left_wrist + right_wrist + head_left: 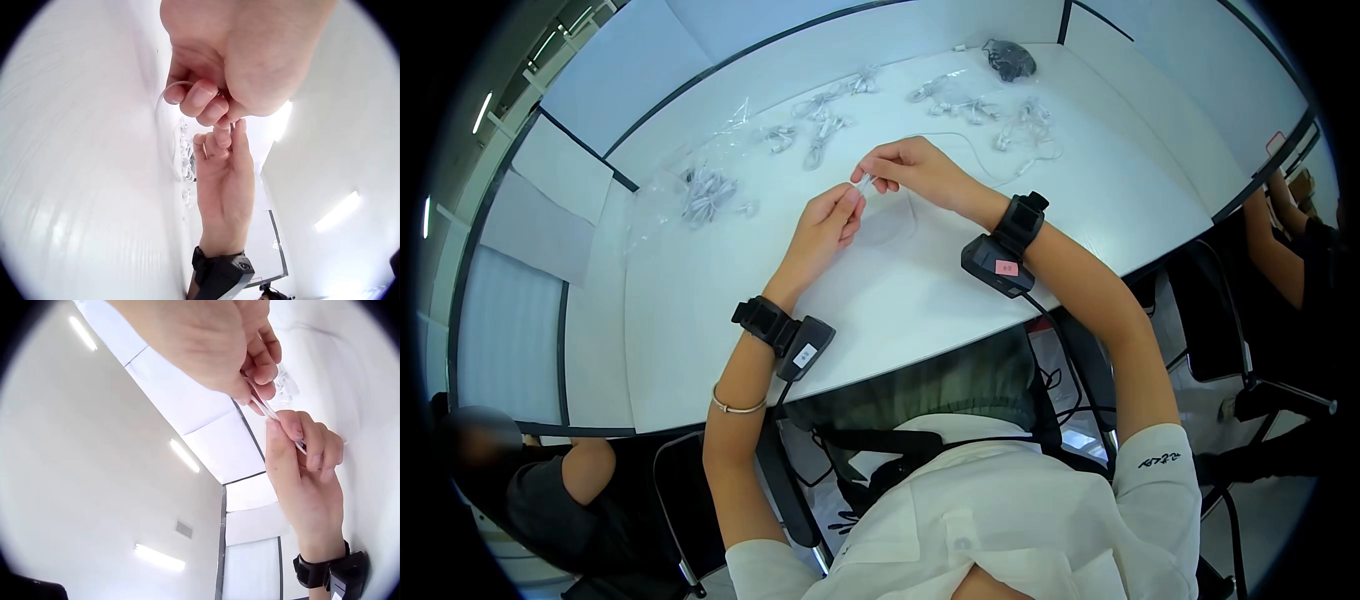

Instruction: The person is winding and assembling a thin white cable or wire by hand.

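Note:
Between my two hands, over the table, runs a short doubled stretch of thin white cable (265, 407). My left hand (828, 225) pinches one end of it between thumb and curled fingers, and a loop of the cable (161, 100) comes out beside those fingers in the left wrist view. From the other side my right hand (922, 175) pinches the same cable, its fingertips close to the left ones. More white cable (960, 137) trails over the tabletop beyond the right hand. The fingers hide most of the gripped part.
Across the back of the white table (730, 310) lie several coiled white cables (825, 135), some in clear plastic. A bagged bundle (708, 192) is at the left, a dark crumpled bag (1009, 60) at the back. White partitions (1160, 90) surround the table; people sit on both sides.

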`<act>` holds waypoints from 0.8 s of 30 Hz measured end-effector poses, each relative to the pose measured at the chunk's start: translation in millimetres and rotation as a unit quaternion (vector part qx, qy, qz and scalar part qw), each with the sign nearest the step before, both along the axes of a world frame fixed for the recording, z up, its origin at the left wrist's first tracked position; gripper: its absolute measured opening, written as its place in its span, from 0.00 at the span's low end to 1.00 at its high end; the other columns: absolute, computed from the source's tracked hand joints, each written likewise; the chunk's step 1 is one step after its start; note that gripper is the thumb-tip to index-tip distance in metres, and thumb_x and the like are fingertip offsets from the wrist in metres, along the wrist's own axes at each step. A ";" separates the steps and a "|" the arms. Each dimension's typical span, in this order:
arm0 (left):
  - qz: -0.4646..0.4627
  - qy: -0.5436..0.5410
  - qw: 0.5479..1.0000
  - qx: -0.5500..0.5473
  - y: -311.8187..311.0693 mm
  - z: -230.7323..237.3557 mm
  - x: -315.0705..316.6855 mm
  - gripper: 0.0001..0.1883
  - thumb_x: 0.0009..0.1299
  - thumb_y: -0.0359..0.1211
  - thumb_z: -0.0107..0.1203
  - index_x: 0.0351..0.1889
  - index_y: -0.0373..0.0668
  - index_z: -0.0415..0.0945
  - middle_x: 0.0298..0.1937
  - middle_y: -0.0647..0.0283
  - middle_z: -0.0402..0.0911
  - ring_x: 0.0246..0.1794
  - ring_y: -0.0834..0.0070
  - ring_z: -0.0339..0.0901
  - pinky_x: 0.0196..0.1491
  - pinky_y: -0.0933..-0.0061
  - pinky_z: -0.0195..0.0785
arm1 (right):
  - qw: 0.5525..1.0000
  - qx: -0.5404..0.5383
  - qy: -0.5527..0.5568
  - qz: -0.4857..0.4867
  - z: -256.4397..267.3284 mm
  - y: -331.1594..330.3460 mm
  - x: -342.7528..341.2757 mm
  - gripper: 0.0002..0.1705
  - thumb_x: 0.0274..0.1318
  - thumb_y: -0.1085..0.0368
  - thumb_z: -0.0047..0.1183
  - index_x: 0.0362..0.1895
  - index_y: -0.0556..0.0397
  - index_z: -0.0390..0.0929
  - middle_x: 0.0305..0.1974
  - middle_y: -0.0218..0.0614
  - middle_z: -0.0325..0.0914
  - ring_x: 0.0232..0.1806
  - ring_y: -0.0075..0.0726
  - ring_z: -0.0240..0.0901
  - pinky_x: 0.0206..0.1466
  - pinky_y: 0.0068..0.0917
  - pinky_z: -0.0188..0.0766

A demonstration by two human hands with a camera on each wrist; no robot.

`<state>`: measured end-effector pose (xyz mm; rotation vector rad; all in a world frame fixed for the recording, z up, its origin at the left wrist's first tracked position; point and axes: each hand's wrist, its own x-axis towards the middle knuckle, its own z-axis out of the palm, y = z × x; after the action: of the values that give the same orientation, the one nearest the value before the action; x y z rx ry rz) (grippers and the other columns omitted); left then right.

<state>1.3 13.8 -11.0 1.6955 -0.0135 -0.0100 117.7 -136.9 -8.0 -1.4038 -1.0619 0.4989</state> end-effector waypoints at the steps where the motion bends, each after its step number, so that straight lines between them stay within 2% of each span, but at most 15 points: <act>1: -0.001 -0.002 1.000 0.004 -0.4 0.1 0.4 0.15 0.73 0.40 0.38 0.27 0.43 0.64 0.17 0.76 0.55 0.15 0.89 0.47 0.18 0.86 0.41 | 1.000 0.000 0.000 -0.001 0.2 -0.5 0.8 0.14 0.59 0.61 0.43 0.34 0.56 0.80 0.20 0.25 0.68 0.24 0.17 0.59 0.30 0.15 0.59; 8: -0.014 0.000 1.000 0.005 2.1 -1.3 0.9 0.15 0.73 0.41 0.38 0.27 0.42 0.65 0.17 0.76 0.56 0.16 0.89 0.48 0.19 0.86 0.41 | 1.000 -0.001 0.003 0.006 -2.0 0.9 1.8 0.14 0.59 0.61 0.45 0.37 0.56 0.80 0.20 0.25 0.68 0.25 0.17 0.60 0.30 0.15 0.59; 17: -0.019 0.005 1.000 -0.005 0.9 -0.8 0.1 0.16 0.73 0.41 0.37 0.26 0.44 0.62 0.17 0.75 0.57 0.16 0.89 0.49 0.19 0.86 0.42 | 0.999 -0.002 -0.035 -0.007 4.1 -2.1 -5.8 0.14 0.61 0.62 0.42 0.45 0.53 0.75 0.16 0.22 0.62 0.23 0.15 0.57 0.28 0.15 0.56; 24: -0.015 0.005 1.000 -0.005 0.1 1.2 -0.9 0.15 0.73 0.41 0.37 0.26 0.44 0.62 0.18 0.74 0.57 0.17 0.88 0.49 0.19 0.86 0.42 | 1.000 -0.010 -0.017 -0.020 10.3 -4.7 -9.9 0.14 0.61 0.62 0.40 0.43 0.54 0.76 0.18 0.24 0.64 0.22 0.16 0.59 0.27 0.16 0.58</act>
<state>0.4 13.9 -9.9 1.6852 -0.0321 -0.0403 107.8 -141.6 2.3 -1.4529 -1.0564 0.4593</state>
